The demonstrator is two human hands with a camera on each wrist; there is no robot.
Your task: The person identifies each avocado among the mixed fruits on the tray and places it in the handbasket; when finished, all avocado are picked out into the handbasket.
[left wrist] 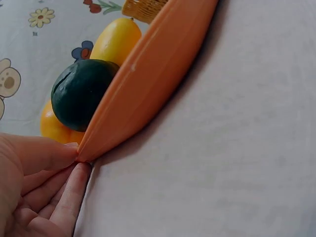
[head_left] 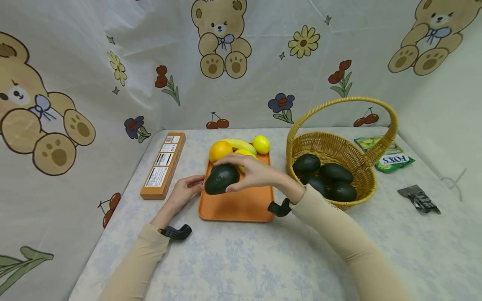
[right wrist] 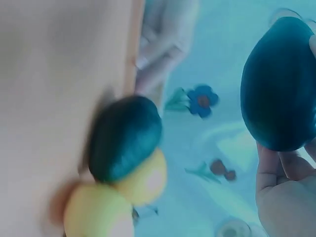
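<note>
My right hand (head_left: 253,169) holds a dark green avocado (head_left: 221,179) above the left side of an orange tray (head_left: 237,209). In the right wrist view its fingers and thumb grip that avocado (right wrist: 279,84). My left hand (head_left: 183,192) pinches the tray's left rim, thumb above and fingers below, as the left wrist view shows. Another avocado (left wrist: 84,94) lies on the tray beside an orange (left wrist: 54,123) and a lemon (left wrist: 116,42); the held avocado mostly hides it in the head view. A banana (head_left: 241,145) and a lemon (head_left: 261,144) lie at the tray's back.
Right of the tray stands a wicker basket (head_left: 363,175) with a tall handle, holding several avocados (head_left: 336,172). Beyond it lie a green FOX'S bag (head_left: 393,161) and a small black packet (head_left: 419,199). A long orange-brown box (head_left: 163,167) lies on the left.
</note>
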